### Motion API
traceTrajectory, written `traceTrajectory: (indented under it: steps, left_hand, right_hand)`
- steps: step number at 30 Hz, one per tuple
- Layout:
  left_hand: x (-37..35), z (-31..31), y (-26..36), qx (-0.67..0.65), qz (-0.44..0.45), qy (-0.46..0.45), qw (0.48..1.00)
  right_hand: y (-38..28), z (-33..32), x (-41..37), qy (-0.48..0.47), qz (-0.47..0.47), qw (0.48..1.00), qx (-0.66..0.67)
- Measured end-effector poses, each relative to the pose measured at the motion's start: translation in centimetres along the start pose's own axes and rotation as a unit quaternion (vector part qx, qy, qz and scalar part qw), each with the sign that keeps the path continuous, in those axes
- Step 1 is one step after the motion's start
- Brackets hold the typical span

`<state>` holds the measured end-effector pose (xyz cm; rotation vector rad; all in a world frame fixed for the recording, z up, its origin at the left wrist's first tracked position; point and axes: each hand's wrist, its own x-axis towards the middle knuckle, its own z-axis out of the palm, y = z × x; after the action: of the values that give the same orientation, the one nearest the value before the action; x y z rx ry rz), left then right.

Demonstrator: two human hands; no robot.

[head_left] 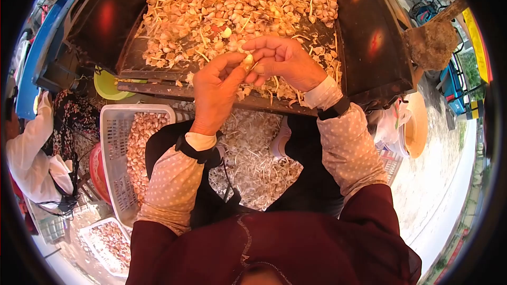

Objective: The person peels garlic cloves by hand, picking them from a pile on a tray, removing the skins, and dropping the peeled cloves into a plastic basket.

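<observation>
Between my fingertips, above the front edge of a dark tray-like table (158, 91), is a pale garlic clove (248, 59). My left hand (217, 87) pinches it between thumb and index finger. Close beside it on the right, my right hand (285, 63) has its thumb and fingers pressed together near the clove; what they hold, if anything, is too small to make out. Beyond my hands, loose garlic cloves (237, 5) with skins and dry stems are heaped across the table.
At my left stands a white plastic basket (113, 142) of cloves, with a smaller basket (124, 269) below it. A green bowl (108, 87) is near the table's left corner. Another person's white sleeve (26, 153) shows at far left. Peelings (253, 163) cover the ground between my legs.
</observation>
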<state>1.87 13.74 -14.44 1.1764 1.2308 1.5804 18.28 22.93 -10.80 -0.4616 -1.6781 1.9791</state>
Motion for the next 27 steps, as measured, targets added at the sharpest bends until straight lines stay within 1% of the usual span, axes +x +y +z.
traceTrajectory:
  steps: [2,3,5,6,7,8,9,11,12,13,14,15,16,17,18,19,20,21,23,24,25,26,27]
  left_hand:
    - [-0.2,-0.2,0.6,0.031,0.031,0.020,0.999]
    - [-0.3,-0.1,0.7,0.030,0.032,0.021,0.999]
    - [-0.6,0.1,1.0,0.093,0.079,0.031,0.992]
    - [-0.8,0.0,1.3,0.092,0.079,0.032,0.992]
    - [-1.0,0.0,2.0,0.136,0.090,0.029,0.986]
    - [-1.1,0.0,2.3,0.180,0.102,0.025,0.978]
    - [-1.2,-0.1,2.1,0.180,0.102,0.026,0.978]
    - [-1.1,-0.3,1.6,0.120,0.090,0.035,0.988]
    - [-1.1,-0.4,1.7,0.120,0.090,0.036,0.988]
    - [-1.1,-0.6,1.8,0.071,0.038,0.025,0.996]
    - [-1.0,-0.7,1.9,0.023,-0.014,0.014,1.000]
    - [-0.9,-1.0,2.0,0.022,-0.014,0.014,1.000]
    - [-0.7,-1.5,2.0,-0.017,-0.055,0.003,0.998]
    - [-0.6,-1.8,2.0,-0.056,-0.096,-0.008,0.994]
    - [-0.5,-1.9,2.0,-0.057,-0.095,-0.009,0.994]
    - [-0.4,-1.9,2.0,-0.102,-0.120,0.001,0.988]
    - [-0.4,-1.9,1.9,-0.147,-0.143,0.011,0.979]
    - [-0.4,-1.9,1.9,-0.148,-0.142,0.010,0.979]
    - [-0.4,-1.7,1.9,-0.188,-0.142,0.009,0.972]
    - [-0.4,-1.8,1.7,-0.191,-0.143,0.003,0.971]
    - [-0.3,-2.1,1.5,-0.171,-0.136,0.020,0.976]
    - [-0.1,-2.4,1.2,-0.151,-0.128,0.035,0.979]
    - [0.1,-2.8,0.6,-0.155,-0.130,0.027,0.979]
  right_hand:
    - [-0.2,0.3,-0.1,-0.002,-0.001,1.000,-0.022]
    - [-0.2,0.4,-0.2,-0.002,-0.002,0.999,-0.042]
    - [0.1,1.3,-0.2,0.003,-0.008,1.000,-0.030]
    - [0.2,1.6,-0.2,0.010,-0.014,1.000,-0.018]
    - [0.2,1.7,-0.3,0.009,-0.014,1.000,-0.019]
    - [0.2,1.8,-0.3,0.020,-0.017,0.998,-0.051]
    - [0.1,1.9,-0.3,0.032,-0.020,0.996,-0.083]
    - [0.4,2.2,-0.3,0.044,-0.019,0.996,-0.074]
    - [0.6,2.4,-0.3,0.057,-0.018,0.996,-0.064]
    - [0.8,2.7,-0.3,0.056,-0.017,0.996,-0.064]
    - [1.0,2.8,-0.2,0.063,-0.006,0.998,-0.013]
    - [1.1,2.9,-0.2,0.071,0.005,0.997,0.038]
    - [1.1,3.0,-0.2,0.071,0.005,0.997,0.038]
    - [1.1,3.0,-0.2,0.060,0.008,0.994,0.091]
    - [1.2,3.0,-0.1,0.049,0.012,0.988,0.144]
    - [1.3,3.0,-0.1,0.050,0.012,0.988,0.143]
    - [1.5,3.0,0.0,0.044,0.009,0.983,0.179]
    - [1.5,3.0,0.0,0.039,0.006,0.976,0.215]
    - [0.5,3.1,-0.4,0.057,-0.011,0.975,0.215]
    - [-0.3,3.2,-0.8,0.075,-0.025,0.973,0.215]
    - [-1.5,3.1,-1.7,0.081,-0.026,0.973,0.212]
    - [-3.1,2.8,-3.2,0.082,-0.077,0.972,0.208]
    - [-4.7,2.4,-5.0,0.083,-0.129,0.967,0.202]
